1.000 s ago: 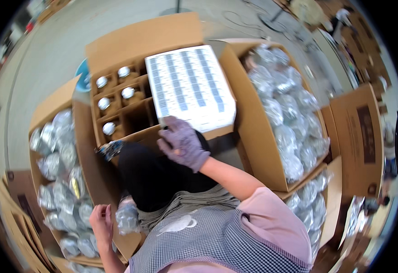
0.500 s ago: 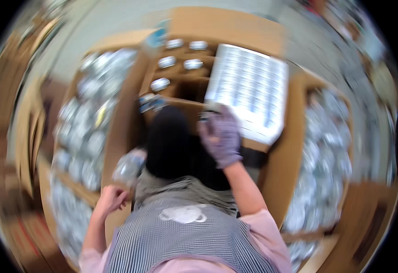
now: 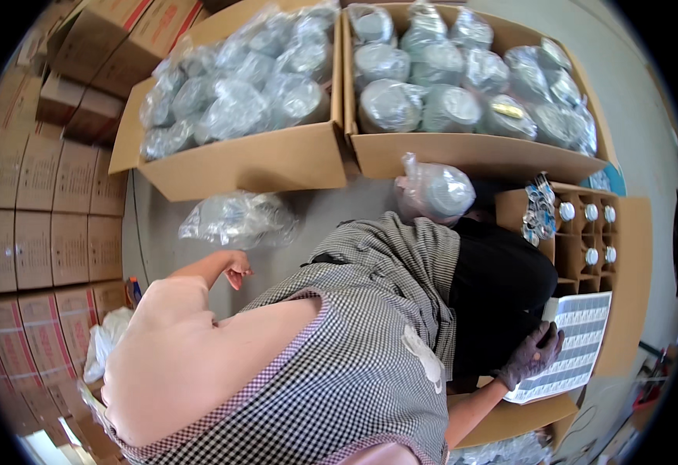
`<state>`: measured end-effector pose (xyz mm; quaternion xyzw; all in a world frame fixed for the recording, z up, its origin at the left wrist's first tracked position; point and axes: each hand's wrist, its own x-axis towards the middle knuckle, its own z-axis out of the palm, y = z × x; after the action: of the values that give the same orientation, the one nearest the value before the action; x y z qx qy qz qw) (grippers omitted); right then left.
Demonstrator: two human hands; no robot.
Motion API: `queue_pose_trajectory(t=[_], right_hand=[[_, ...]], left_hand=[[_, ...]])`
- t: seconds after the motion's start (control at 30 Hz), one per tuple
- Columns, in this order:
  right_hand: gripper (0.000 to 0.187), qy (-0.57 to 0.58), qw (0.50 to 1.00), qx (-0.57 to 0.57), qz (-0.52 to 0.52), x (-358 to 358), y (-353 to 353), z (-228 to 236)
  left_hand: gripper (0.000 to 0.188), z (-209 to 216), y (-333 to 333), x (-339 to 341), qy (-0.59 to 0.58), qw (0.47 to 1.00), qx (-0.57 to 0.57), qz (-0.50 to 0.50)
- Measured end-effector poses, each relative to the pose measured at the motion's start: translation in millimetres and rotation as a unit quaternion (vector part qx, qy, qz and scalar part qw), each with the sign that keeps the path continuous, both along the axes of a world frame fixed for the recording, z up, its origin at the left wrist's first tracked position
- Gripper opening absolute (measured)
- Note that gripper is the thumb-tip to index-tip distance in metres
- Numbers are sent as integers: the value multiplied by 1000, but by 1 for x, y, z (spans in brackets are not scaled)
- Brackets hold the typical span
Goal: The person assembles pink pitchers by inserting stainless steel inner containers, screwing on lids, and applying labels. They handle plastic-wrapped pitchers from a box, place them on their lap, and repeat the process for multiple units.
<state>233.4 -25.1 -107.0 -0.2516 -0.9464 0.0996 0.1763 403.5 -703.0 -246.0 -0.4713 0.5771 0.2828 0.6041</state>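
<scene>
My left hand [image 3: 236, 267] is bare and hangs above the floor with loosely bent fingers apart and nothing in them. Closest to it is a clear plastic bundle [image 3: 238, 221] on the floor. My right hand [image 3: 533, 356], in a grey-purple glove, rests at the near edge of a white sheet with rows of printed labels [image 3: 579, 341]. Its fingers are curled; what they hold is hidden. The sheet lies over part of a divided carton [image 3: 564, 260], where several capped bottles [image 3: 591, 211] stand in compartments. A bunch of blue and silver tags [image 3: 539, 209] hangs at the carton's corner.
Two big open cartons, one at the left [image 3: 253, 167] and one at the right [image 3: 470, 155], are full of plastic-wrapped round glassware. A wrapped round piece [image 3: 439, 192] sits by my knees. Stacked brown boxes [image 3: 32, 240] line the left side.
My view has swung to the left, so the divided carton now appears at the right. My right hand has moved along the label sheet's edge. My left hand still hangs free.
</scene>
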Motion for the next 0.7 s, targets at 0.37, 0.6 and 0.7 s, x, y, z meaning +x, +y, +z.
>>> queue_pose_trajectory(t=[0.37, 0.6, 0.7], right_hand=[[43, -21, 999, -39, 30, -3, 7, 4], [41, -10, 999, -28, 23, -6, -3, 7], [38, -7, 999, -40, 21, -3, 2, 1]], left_hand=[[65, -95, -26, 14, 274, 839, -211, 420], [83, -39, 13, -38, 114, 967, -90, 209], [90, -13, 27, -67, 34, 994, -53, 84]])
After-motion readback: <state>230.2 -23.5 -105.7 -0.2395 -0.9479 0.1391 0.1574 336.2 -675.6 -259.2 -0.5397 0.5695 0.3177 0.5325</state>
